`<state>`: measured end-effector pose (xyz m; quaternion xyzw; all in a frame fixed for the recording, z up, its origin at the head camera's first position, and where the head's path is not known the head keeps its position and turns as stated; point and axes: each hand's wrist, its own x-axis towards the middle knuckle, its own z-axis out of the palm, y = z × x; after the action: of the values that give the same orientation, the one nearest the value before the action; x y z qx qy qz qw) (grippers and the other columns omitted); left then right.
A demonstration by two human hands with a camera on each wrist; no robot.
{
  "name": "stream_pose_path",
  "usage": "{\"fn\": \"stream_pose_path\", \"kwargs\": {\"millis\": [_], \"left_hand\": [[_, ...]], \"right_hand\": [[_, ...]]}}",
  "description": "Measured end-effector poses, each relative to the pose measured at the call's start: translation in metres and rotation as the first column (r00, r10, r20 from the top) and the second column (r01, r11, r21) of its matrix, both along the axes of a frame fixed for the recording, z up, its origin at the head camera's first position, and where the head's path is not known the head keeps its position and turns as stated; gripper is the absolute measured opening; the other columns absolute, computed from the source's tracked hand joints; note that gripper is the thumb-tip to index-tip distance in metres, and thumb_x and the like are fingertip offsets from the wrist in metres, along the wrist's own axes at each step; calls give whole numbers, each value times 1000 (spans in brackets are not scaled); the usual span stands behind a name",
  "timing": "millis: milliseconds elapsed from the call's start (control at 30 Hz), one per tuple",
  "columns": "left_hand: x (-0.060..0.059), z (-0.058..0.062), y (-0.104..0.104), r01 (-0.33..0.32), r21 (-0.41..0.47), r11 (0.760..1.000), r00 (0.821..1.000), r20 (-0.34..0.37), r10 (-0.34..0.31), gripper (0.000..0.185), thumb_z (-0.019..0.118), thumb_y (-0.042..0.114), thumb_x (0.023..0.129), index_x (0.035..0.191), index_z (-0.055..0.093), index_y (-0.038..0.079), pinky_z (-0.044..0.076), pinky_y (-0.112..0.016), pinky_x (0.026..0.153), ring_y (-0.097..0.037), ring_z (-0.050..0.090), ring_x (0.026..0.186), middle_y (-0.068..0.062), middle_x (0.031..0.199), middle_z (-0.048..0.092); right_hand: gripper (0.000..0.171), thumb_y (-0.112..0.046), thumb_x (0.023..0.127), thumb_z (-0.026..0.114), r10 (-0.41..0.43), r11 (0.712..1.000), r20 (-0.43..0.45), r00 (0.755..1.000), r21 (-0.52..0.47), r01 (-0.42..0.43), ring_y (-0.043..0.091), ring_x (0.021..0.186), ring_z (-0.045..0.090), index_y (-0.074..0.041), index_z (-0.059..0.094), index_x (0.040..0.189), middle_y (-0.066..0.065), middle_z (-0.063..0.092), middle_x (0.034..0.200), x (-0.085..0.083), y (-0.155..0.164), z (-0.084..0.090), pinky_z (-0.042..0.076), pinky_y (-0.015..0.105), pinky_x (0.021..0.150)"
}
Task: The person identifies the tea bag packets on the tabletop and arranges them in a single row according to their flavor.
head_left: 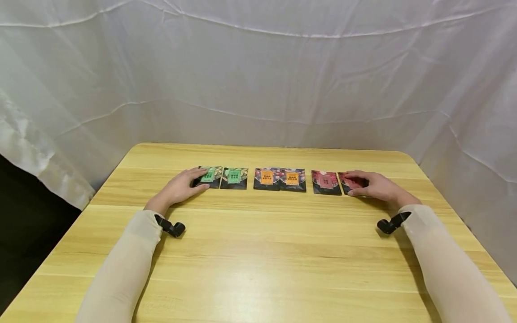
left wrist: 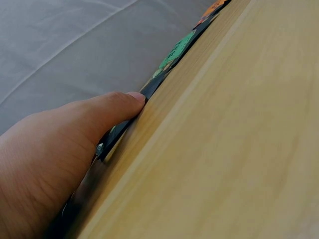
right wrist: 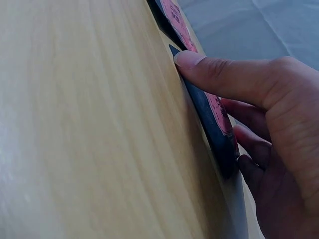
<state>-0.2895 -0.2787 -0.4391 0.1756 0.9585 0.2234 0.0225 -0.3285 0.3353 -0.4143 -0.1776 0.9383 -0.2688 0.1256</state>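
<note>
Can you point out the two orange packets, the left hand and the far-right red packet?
orange packets (head_left: 279,179), head view, where the pair meets.
left hand (head_left: 183,184), head view, back of hand.
red packet (right wrist: 218,112), right wrist view, pink face.

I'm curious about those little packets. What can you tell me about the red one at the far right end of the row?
The rightmost red packet is a flat, dark-edged pouch with a red printed face, glossy like foil or plastic. It lies on the wooden table at the row's right end. The right hand covers part of it, thumb at its near edge and fingers over the top.
</note>
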Motion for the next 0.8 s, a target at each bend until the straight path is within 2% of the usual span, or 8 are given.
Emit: {"fn": "stream_pose_path", "kwargs": {"millis": [300, 500, 800], "left_hand": [[-2, 0, 0, 7, -5, 1000, 1000, 2, -7, 73, 52, 57, 96, 152, 37, 12, 18, -62, 113, -42, 22, 143, -18, 157, 28], [-2, -1, -1, 16, -7, 1000, 1000, -9, -16, 72, 53, 54, 97, 152, 38, 11, 18, -61, 113, -42, 23, 143, -18, 156, 30], [-3, -2, -1, 10, -10, 1000, 1000, 6, -10, 72, 51, 56, 96, 152, 37, 12, 17, -60, 114, -41, 21, 143, -16, 157, 29]], "right_hand": [[80, -46, 83, 76, 19, 1000, -2, 1000, -25, -19, 40, 125, 42, -11, 45, 147, 27, 41, 144, 1, 0, 0, 33, 59, 103], [81, -50, 82, 75, 37, 999, -48, 998, 29, -36, 43, 130, 40, -12, 45, 147, 25, 42, 145, 1, -2, 2, 33, 62, 103], [81, -49, 84, 74, 29, 999, -53, 998, 29, -27, 44, 131, 39, -9, 43, 148, 25, 42, 146, 2, -6, 5, 32, 63, 104]]}}
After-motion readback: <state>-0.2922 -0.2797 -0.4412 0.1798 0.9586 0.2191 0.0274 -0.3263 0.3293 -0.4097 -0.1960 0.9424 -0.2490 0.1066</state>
